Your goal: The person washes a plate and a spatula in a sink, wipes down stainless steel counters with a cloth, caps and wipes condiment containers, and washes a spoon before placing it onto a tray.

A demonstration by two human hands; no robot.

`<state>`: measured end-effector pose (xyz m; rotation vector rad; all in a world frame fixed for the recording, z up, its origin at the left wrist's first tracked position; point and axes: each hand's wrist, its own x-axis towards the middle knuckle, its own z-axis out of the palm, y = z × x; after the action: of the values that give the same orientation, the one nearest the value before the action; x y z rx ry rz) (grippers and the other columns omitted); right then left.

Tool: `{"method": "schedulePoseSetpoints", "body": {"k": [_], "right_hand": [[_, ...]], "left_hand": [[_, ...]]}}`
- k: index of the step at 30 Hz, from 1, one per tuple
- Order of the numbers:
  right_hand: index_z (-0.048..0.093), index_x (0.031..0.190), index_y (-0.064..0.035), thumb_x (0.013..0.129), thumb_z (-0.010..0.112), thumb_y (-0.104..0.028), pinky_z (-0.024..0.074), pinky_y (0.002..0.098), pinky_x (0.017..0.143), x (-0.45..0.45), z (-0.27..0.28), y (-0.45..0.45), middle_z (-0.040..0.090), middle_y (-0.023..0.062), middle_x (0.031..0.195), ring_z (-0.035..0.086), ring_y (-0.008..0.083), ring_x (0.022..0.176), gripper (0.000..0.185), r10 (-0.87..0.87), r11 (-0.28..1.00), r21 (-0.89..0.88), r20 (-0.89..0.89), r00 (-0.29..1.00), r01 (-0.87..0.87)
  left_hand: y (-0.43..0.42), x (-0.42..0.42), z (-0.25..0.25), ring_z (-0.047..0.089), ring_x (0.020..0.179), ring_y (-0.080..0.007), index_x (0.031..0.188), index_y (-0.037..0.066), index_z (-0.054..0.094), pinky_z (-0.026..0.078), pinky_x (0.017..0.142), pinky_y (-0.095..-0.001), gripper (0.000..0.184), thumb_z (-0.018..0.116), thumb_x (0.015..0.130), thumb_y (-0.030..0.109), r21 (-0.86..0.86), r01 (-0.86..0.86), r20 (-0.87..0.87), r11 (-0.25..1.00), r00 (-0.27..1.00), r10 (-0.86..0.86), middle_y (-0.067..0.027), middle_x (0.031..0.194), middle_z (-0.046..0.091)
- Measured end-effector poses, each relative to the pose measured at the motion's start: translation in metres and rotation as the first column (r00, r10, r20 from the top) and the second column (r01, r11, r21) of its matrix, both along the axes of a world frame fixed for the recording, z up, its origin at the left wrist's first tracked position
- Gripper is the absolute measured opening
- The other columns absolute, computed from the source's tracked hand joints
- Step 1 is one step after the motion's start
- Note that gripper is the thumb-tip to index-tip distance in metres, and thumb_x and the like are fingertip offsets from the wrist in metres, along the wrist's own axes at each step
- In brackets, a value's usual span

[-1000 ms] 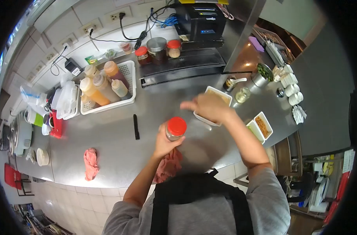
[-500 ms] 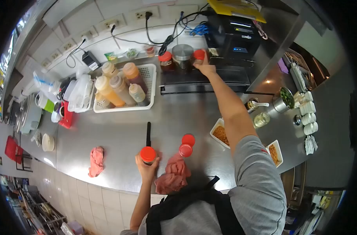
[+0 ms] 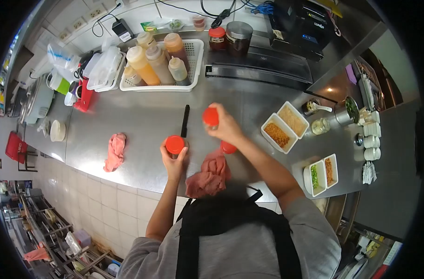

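Note:
My left hand (image 3: 174, 160) is wrapped around a jar with a red lid (image 3: 175, 144), upright near the front of the steel counter. In my right hand (image 3: 228, 129) is another red-lidded jar (image 3: 211, 116), gripped from the side; its body is mostly hidden by my fingers. A loose red lid (image 3: 228, 148) lies partly covered by my right wrist. Behind the left jar, a long black object (image 3: 186, 120) points away from me; its kind is unclear. A crumpled pink cloth (image 3: 209, 176) rests between my forearms.
Squeeze bottles (image 3: 156, 63) stand in a white basket (image 3: 199, 60). A red-lidded jar (image 3: 217, 39) and metal-lidded jar (image 3: 238, 37) sit behind a black appliance (image 3: 258, 69). Food containers (image 3: 286, 148) are at right, a second pink cloth (image 3: 115, 152) at left.
My right hand has brought the red-lidded jar from the back of the counter toward me, near the left jar. My left hand still holds its jar. The camera view has shifted.

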<state>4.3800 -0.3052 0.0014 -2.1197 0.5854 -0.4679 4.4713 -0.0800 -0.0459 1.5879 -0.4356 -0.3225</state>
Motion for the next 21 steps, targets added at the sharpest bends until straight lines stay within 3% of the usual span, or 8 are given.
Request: {"method": "schedulePoseSetpoints", "body": {"k": [2, 5, 8, 9, 12, 14, 17, 21], "right_hand": [[0.040, 0.130, -0.0097, 0.074, 0.077, -0.022, 0.0489, 0.0407, 0.088, 0.004, -0.014, 0.014, 0.054, 0.0196, 0.125, 0.057, 0.0373, 0.110, 0.068, 0.084, 0.996, -0.024, -0.034, 0.996, -0.085], [0.041, 0.134, -0.0099, 0.078, 0.074, -0.030, 0.0485, 0.0437, 0.087, 0.002, 0.028, 0.047, 0.049, 0.0171, 0.128, 0.050, 0.0357, 0.117, 0.068, -0.028, 0.755, -0.655, -0.057, 0.998, -0.017], [0.048, 0.133, -0.0106, 0.081, 0.065, -0.045, 0.0515, 0.0457, 0.078, 0.010, 0.026, 0.100, 0.051, 0.0142, 0.110, 0.054, 0.0330, 0.107, 0.064, 0.266, 0.868, -0.423, -0.043, 0.963, -0.259], [0.047, 0.133, -0.0096, 0.080, 0.065, -0.047, 0.0535, 0.0432, 0.074, 0.011, 0.040, 0.117, 0.051, 0.0179, 0.109, 0.059, 0.0340, 0.099, 0.067, 0.231, 0.868, -0.386, -0.241, 0.943, -0.311], [0.048, 0.133, -0.0085, 0.080, 0.065, -0.047, 0.0545, 0.0424, 0.070, 0.026, 0.026, 0.132, 0.052, 0.0217, 0.107, 0.061, 0.0349, 0.093, 0.068, 0.144, 0.870, -0.369, -0.442, 0.885, -0.326], [0.052, 0.129, -0.0147, 0.077, 0.068, -0.030, 0.0529, 0.0421, 0.075, 0.019, 0.025, 0.123, 0.052, 0.0245, 0.108, 0.063, 0.0374, 0.088, 0.057, 0.298, 0.899, -0.217, -0.335, 0.894, -0.381], [0.054, 0.128, -0.0214, 0.071, 0.071, -0.017, 0.0494, 0.0417, 0.082, 0.005, 0.060, 0.090, 0.052, 0.0239, 0.111, 0.061, 0.0387, 0.093, 0.060, 0.599, 0.787, 0.029, -0.271, 0.753, -0.616], [0.059, 0.120, -0.0171, 0.070, 0.076, -0.023, 0.0498, 0.0400, 0.076, -0.004, 0.076, 0.066, 0.053, 0.0186, 0.117, 0.061, 0.0327, 0.099, 0.053, 0.894, 0.441, -0.079, -0.054, 0.446, -0.894]], "left_hand": [[0.005, 0.001, 0.001, 0.048, 0.121, -0.0226, 0.133, 0.001, 0.037, 0.041, 0.103, -0.0369, 0.075, 0.081, 0.074, 0.013, -0.042, 0.071, -0.026, 0.997, 0.997, -0.072, -0.0122, 0.133, 0.045], [0.008, 0.001, -0.003, 0.052, 0.117, -0.0242, 0.132, 0.001, 0.039, 0.043, 0.100, -0.0367, 0.072, 0.080, 0.075, 0.014, -0.017, 0.104, 0.109, 0.994, 0.989, -0.101, -0.0132, 0.130, 0.049], [0.014, 0.003, -0.016, 0.058, 0.108, -0.0253, 0.130, 0.002, 0.041, 0.047, 0.093, -0.0370, 0.071, 0.080, 0.073, 0.017, 0.089, 0.119, 0.115, 0.989, 0.985, -0.129, -0.0137, 0.120, 0.057], [0.014, 0.005, -0.018, 0.059, 0.104, -0.0255, 0.130, 0.002, 0.042, 0.048, 0.090, -0.0372, 0.071, 0.081, 0.072, 0.018, 0.127, 0.130, 0.086, 0.983, 0.986, -0.142, -0.0138, 0.116, 0.059], [0.016, -0.002, -0.003, 0.063, 0.095, -0.0239, 0.125, 0.003, 0.045, 0.050, 0.084, -0.0374, 0.070, 0.082, 0.069, 0.023, 0.201, 0.158, 0.285, 0.967, 0.935, -0.212, -0.0137, 0.104, 0.064], [0.022, -0.008, 0.010, 0.063, 0.095, -0.0237, 0.122, 0.003, 0.048, 0.049, 0.085, -0.0366, 0.070, 0.083, 0.065, 0.024, 0.189, 0.216, 0.180, 0.958, 0.951, -0.251, -0.0131, 0.103, 0.065], [0.035, -0.010, 0.013, 0.062, 0.100, -0.0224, 0.123, 0.004, 0.048, 0.048, 0.089, -0.0362, 0.071, 0.083, 0.065, 0.022, 0.130, 0.379, 0.033, 0.916, 0.922, -0.386, -0.0122, 0.106, 0.064], [0.041, -0.002, 0.048, 0.058, 0.109, -0.0218, 0.124, 0.004, 0.049, 0.044, 0.095, -0.0336, 0.069, 0.081, 0.064, 0.016, 0.181, 0.665, 0.160, 0.724, 0.707, -0.689, -0.0121, 0.118, 0.059]]}}
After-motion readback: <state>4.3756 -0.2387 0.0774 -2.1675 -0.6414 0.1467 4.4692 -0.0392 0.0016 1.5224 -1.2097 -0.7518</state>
